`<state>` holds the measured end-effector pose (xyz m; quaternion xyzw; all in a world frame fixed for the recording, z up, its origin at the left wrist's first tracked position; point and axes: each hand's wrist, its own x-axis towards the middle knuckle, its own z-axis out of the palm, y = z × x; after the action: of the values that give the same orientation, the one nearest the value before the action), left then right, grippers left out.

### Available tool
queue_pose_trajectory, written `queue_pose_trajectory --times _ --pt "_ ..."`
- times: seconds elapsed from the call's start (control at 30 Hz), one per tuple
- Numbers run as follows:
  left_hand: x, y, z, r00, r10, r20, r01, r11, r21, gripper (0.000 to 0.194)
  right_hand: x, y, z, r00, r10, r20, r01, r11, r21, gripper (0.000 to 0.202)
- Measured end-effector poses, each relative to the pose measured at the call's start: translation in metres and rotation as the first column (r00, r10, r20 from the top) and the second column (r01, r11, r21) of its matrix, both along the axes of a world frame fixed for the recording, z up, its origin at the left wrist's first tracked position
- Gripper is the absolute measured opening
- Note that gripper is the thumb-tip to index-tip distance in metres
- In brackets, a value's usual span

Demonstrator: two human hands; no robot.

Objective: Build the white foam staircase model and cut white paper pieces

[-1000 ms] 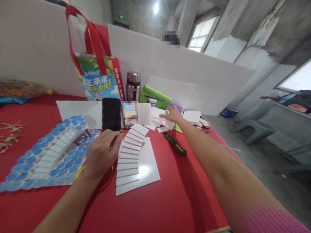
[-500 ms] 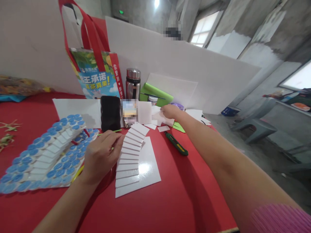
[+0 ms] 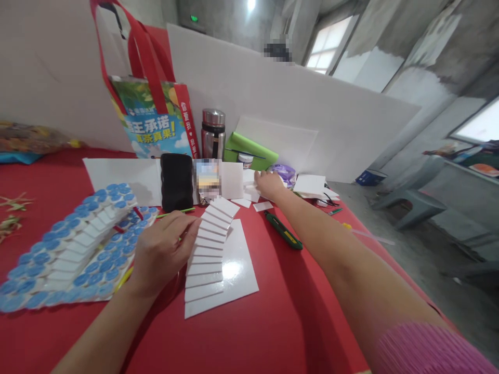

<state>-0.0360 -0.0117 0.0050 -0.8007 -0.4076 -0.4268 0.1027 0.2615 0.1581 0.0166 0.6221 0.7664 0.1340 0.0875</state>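
A curved row of overlapping white strips (image 3: 206, 259) lies on a glossy white board (image 3: 244, 265). My left hand (image 3: 166, 249) rests at the left edge of these strips, its fingers bent together; whether it grips anything is hidden. Farther back, my right hand (image 3: 270, 184) reaches to loose white pieces (image 3: 251, 179), fingers curled downward, with the fingertips too small to tell what they hold. A green utility knife (image 3: 283, 230) lies between the board and my right forearm. Left of my left hand is a model (image 3: 62, 249) with blue discs and white steps.
Behind stand a black phone (image 3: 176, 182), a steel flask (image 3: 213, 134), a small jar (image 3: 245, 160) and a colourful bag (image 3: 154, 122). White sheets (image 3: 310, 184) and a purple roll (image 3: 284, 172) lie at the back right of the red table (image 3: 268, 322).
My right hand has shifted slightly left, and its forearm has swung left too, uncovering more of the purple roll and white sheets. My left hand has hardly moved.
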Motion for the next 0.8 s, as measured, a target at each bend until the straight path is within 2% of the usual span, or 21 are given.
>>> queue_pose_trajectory --times 0.13,0.23,0.33,0.47,0.5,0.53,0.57,0.6,0.63,0.67,0.7,0.77,0.8 --pt "-0.001 0.001 0.000 1.000 -0.010 -0.019 0.010 1.000 0.028 0.012 -0.002 -0.001 0.014 0.997 -0.080 0.019 0.077 0.989 0.125 0.050" --pt "-0.002 0.001 -0.001 1.000 -0.009 -0.019 0.010 1.000 0.018 0.011 0.003 -0.001 0.040 0.990 -0.138 0.026 0.133 0.980 0.151 0.046" --pt "-0.001 0.000 -0.001 1.000 -0.012 -0.016 0.012 1.000 0.010 0.011 0.013 -0.006 0.072 0.980 -0.197 0.022 0.193 0.973 0.123 0.038" --pt "0.000 -0.003 0.001 1.000 -0.002 -0.019 0.002 1.000 0.020 0.013 0.033 -0.038 0.112 0.968 -0.250 -0.027 0.251 0.960 0.124 0.035" --pt "0.000 -0.003 0.001 1.000 -0.001 -0.015 0.002 1.000 0.026 0.012 0.038 -0.053 0.118 0.964 -0.257 -0.068 0.264 0.957 0.123 0.034" --pt "0.000 -0.004 0.003 1.000 -0.005 -0.008 0.006 1.000 0.029 0.012 0.043 -0.070 0.122 0.942 -0.260 -0.214 0.284 0.954 0.092 0.031" --pt "0.000 -0.005 0.004 1.000 -0.013 0.001 0.013 0.999 0.032 0.011 0.046 -0.090 0.123 0.883 -0.258 -0.393 0.281 0.960 0.001 0.027" --pt "0.001 -0.007 0.006 1.000 -0.024 0.012 0.024 0.999 0.036 0.010 0.049 -0.110 0.120 0.763 -0.290 -0.578 0.256 0.956 -0.142 0.024" --pt "0.003 -0.010 0.009 0.999 -0.041 0.021 0.040 0.998 0.041 0.009 0.050 -0.131 0.113 0.580 -0.380 -0.720 0.205 0.924 -0.322 0.023" --pt "0.006 -0.013 0.013 0.997 -0.070 0.024 0.069 0.996 0.050 0.009 0.050 -0.150 0.103 0.404 -0.490 -0.772 0.144 0.868 -0.476 0.021" --pt "0.011 -0.017 0.016 0.994 -0.110 0.014 0.109 0.992 0.058 0.008 0.050 -0.167 0.091 0.275 -0.588 -0.761 0.106 0.805 -0.583 0.017" --pt "0.026 -0.028 0.023 0.969 -0.240 -0.064 0.244 0.968 0.055 0.009 0.049 -0.192 0.064 0.079 -0.720 -0.690 0.131 0.693 -0.709 0.018" --pt "0.036 -0.034 0.026 0.944 -0.301 -0.137 0.307 0.952 0.019 0.011 0.049 -0.198 0.050 0.011 -0.737 -0.676 0.120 0.672 -0.731 0.018"
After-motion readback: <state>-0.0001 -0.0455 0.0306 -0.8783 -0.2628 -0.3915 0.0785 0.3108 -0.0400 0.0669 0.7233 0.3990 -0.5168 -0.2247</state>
